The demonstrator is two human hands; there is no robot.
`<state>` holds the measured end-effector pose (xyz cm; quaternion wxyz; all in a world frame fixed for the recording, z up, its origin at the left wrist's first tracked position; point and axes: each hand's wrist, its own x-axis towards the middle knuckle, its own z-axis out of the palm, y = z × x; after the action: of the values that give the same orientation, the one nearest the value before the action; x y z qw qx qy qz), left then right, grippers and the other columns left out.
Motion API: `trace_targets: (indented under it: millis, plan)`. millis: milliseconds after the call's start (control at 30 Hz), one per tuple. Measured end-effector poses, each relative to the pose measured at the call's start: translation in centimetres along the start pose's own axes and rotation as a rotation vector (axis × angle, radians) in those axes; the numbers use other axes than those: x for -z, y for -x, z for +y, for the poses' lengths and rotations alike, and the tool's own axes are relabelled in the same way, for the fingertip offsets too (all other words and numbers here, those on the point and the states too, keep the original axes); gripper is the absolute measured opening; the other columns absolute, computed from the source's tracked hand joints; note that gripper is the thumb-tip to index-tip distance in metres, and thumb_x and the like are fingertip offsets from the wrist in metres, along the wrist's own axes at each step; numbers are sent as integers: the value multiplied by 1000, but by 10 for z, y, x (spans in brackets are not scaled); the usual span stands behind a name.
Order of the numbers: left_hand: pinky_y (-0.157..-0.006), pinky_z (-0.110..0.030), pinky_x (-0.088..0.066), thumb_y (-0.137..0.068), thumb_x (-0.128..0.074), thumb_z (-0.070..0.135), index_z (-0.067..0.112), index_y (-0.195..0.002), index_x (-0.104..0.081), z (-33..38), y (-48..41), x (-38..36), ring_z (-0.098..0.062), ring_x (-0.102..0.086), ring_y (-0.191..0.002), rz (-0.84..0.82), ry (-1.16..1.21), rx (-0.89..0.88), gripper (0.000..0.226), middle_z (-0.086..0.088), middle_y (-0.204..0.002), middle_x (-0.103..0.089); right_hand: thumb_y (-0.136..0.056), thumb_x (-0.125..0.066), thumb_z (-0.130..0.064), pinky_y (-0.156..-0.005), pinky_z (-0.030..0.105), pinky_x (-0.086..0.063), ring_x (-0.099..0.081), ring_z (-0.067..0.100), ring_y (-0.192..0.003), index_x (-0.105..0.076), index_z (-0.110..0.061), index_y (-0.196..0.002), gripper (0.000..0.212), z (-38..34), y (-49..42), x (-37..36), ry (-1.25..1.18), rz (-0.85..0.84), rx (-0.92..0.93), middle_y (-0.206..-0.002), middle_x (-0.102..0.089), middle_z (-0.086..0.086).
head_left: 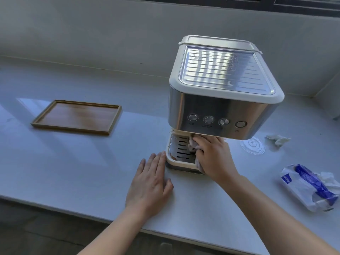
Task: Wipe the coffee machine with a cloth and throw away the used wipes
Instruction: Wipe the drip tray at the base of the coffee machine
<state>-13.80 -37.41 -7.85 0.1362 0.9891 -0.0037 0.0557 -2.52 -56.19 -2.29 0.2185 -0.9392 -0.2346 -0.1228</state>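
A steel and cream coffee machine [224, 85] stands on the pale counter, with several round buttons on its front. Its slotted drip tray [181, 150] sits at the base. My right hand [213, 157] is shut on a crumpled pale cloth [192, 145] and presses it onto the right part of the drip tray, under the machine's head. My left hand [151, 183] lies flat on the counter with fingers apart, its fingertips touching the tray's left edge. A used white wipe [277, 139] lies crumpled to the right of the machine.
A blue and white wipes pack [309, 188] lies at the right, a tissue sticking out. A clear round lid [253, 145] rests beside the machine. A wooden tray [77, 116] sits at the left. The counter's front edge [73, 211] runs below my hands; a wall stands behind.
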Motion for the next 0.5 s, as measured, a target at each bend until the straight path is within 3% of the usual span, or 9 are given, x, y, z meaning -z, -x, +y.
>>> trace_targets:
  millis: [133,300,400,500]
  plan:
    - [-123,-35,8,-94,-20,45,23,-151,20,-1,0,0,-8,10,-151,-6,-12,-2,73,5,-166,3,-84,-52,-16,-88,41,-46,-60,22,-103,-64,-25,-118,37,-20,-20,-5,-29,-195,145,-112,-69,-6]
    - [-123,-34,8,-93,-17,45,22,-155,15,-2,-1,-2,-7,9,-151,0,-13,-2,74,7,-166,2,-87,-46,-17,-60,34,-53,-64,12,-61,-63,-23,-92,19,-6,-31,3,36,-302,68,-76,-69,-5]
    - [-123,-34,7,-92,-18,44,21,-155,13,-1,0,-3,-8,7,-151,10,-4,6,74,6,-166,0,-84,-51,-15,-68,34,-53,-67,15,-81,-63,-24,-102,24,-15,-35,-6,123,-303,207,-94,-70,-8]
    - [-124,-35,7,-92,-16,45,22,-151,19,-2,0,-3,-8,8,-151,4,-23,4,73,5,-166,1,-87,-47,-11,-79,36,-53,-65,17,-98,-63,-22,-111,31,-35,-43,-16,-101,-316,272,-115,-66,-11]
